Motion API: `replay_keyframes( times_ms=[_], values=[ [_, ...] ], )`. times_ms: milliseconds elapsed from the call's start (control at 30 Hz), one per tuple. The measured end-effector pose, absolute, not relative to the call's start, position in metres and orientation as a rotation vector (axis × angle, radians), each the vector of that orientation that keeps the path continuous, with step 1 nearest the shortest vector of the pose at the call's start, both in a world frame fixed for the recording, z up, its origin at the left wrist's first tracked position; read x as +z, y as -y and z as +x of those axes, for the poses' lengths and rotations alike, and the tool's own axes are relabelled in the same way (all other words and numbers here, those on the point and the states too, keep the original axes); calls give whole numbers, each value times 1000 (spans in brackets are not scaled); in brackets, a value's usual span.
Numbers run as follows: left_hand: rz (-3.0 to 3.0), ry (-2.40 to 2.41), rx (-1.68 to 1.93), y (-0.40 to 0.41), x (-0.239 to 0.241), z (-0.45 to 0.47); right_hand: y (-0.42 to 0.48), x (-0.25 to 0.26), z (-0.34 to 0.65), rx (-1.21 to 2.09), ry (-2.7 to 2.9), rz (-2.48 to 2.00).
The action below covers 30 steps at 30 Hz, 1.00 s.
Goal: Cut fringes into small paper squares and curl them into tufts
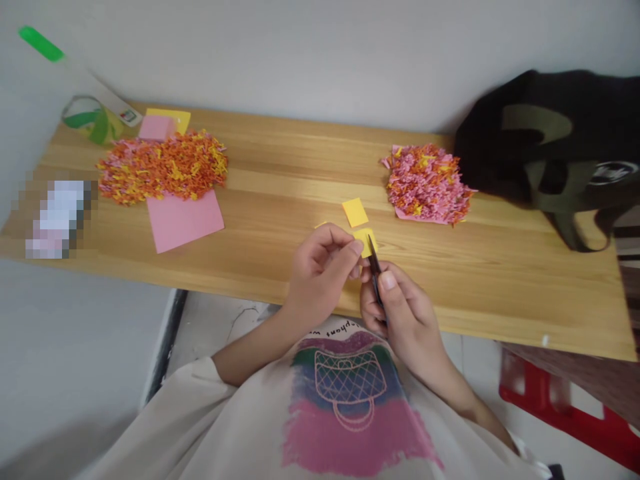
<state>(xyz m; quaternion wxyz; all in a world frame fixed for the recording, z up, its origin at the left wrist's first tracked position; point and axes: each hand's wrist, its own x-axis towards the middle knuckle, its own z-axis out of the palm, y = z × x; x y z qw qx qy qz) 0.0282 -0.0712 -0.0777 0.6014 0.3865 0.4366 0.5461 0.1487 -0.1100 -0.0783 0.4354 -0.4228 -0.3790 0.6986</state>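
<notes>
Between the thumb and fingers of my left hand (323, 273) is a small yellow paper square (365, 244), held above the front part of the table. My right hand (400, 307) grips a pair of dark scissors (375, 267), whose blades point away from me and lie across the paper. My fingers cover the scissor handles. Just beyond, another yellow square (355, 212) lies flat on the wood. A sliver of yellow paper (321, 225) shows behind my left hand.
Piles of orange, pink and yellow snippets (165, 167) lie left, over a pink sheet (187, 223), and right (427, 183). Sticky-note pads (157, 127), a tape roll (90, 120) and a green-ended strip (43, 43) are back left. A black bag (550, 147) stands right on the table (300, 160).
</notes>
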Motion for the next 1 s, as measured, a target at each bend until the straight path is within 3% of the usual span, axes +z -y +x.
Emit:
replay_keyframes(
  times_ms=[233,1000],
  values=[
    [1199,-1054,1218,68,-79,19,111,-80,150,1747,932,-1029],
    [1192,-1010,1201,69,-80,19,112,-79,150,1775,939,-975]
  ],
)
